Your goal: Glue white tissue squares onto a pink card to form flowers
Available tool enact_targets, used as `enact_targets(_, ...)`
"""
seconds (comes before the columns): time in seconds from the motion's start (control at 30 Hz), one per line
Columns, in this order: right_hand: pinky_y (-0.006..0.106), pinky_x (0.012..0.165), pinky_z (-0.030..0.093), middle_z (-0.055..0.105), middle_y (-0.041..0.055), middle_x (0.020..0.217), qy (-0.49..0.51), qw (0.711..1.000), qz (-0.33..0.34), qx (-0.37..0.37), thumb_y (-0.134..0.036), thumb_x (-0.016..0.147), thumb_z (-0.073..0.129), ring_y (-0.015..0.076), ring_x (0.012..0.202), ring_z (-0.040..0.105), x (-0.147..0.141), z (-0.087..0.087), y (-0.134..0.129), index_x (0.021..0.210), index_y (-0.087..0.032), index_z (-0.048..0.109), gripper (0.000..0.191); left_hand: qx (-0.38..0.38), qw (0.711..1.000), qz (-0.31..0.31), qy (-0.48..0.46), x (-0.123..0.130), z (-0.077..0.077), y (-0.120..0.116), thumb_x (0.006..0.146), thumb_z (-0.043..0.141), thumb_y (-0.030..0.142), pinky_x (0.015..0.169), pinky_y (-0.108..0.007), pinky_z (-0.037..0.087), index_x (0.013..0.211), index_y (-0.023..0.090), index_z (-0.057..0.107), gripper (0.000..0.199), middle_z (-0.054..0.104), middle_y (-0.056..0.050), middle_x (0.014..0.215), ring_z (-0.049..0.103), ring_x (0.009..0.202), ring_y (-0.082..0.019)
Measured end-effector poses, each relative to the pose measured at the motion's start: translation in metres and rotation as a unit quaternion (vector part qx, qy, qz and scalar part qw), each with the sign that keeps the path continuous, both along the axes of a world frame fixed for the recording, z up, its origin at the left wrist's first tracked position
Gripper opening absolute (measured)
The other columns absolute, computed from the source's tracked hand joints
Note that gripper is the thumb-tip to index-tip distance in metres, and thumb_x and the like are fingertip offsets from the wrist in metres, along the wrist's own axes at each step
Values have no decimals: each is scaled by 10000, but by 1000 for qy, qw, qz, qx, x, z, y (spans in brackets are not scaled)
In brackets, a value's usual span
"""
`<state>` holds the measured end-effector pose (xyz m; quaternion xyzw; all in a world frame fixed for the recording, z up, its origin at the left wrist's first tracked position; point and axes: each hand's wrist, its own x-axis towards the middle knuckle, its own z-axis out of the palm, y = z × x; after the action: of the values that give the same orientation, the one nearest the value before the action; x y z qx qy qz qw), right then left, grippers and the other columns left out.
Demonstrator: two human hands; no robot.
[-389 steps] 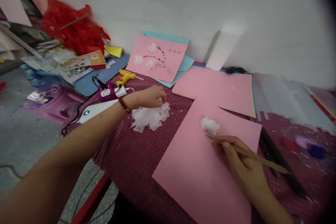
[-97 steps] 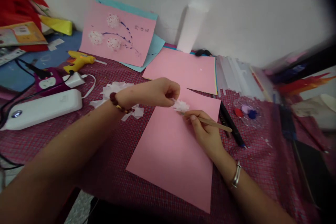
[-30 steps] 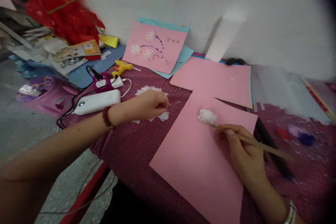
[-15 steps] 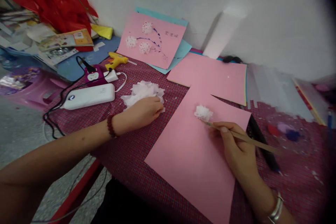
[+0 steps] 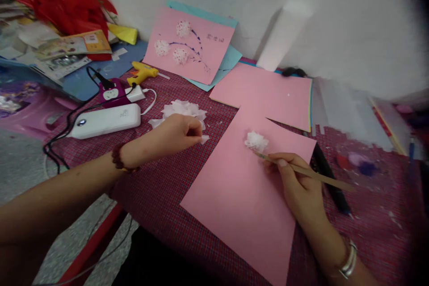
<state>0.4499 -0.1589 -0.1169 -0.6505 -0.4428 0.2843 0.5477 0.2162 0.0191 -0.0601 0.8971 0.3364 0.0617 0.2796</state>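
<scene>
White paper puff [image 5: 256,141] on the pink sheet [image 5: 234,205], and the right hand [image 5: 300,190] grips a stick [image 5: 317,175] pen-style, tip beside it, probably for control! Left hand [image 5: 177,135] pinches a scrap [image 5: 204,139], seemingly to spare thin paper; the pile [image 5: 183,108] sits handily near.

Tbl [image 5: 154,196] w/ pink paper [image 5: 241,196], prob. palette [image 5: 375,181]

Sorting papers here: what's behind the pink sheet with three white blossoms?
Light blue paper shows past the pink sheet at top and lower right; the rest behind is covered.
</scene>
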Motion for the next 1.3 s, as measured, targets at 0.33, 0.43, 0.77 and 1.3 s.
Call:
enact_targets(0.33,335,619,495,628,39,758,-20,1000,7,10,-314,892,518,176,689,585,1,0,0,881,-243,647,148,13,999,-43,6,3,8,4,682,507,133,540,-183,326,683,132,612,105,586,22,621,485,564,-70)
enact_targets(0.43,321,610,492,630,37,767,-12,1000,8,13,-303,897,514,168,685,585,2,0,0,888,-242,644,144,9,999,-33,-25,2,4,1,696,502,143,511,-179,309,660,133,576,83,548,29,587,461,536,-63)
enact_targets(0.77,312,702,478,636,21,800,-53,998,12,21,-241,908,486,155,766,598,2,0,2,877,-216,633,153,-135,978,-84,-132,67,14,-12,672,518,71,480,-166,319,815,119,610,177,537,37,608,452,534,-58)
enact_targets(1.3,298,694,489,650,21,800,-17,999,-40,16,-214,894,501,144,740,608,2,4,16,906,-216,637,137,-252,954,-137,-85,91,-25,12,692,525,107,499,-167,317,752,122,609,105,541,30,623,450,554,-54)
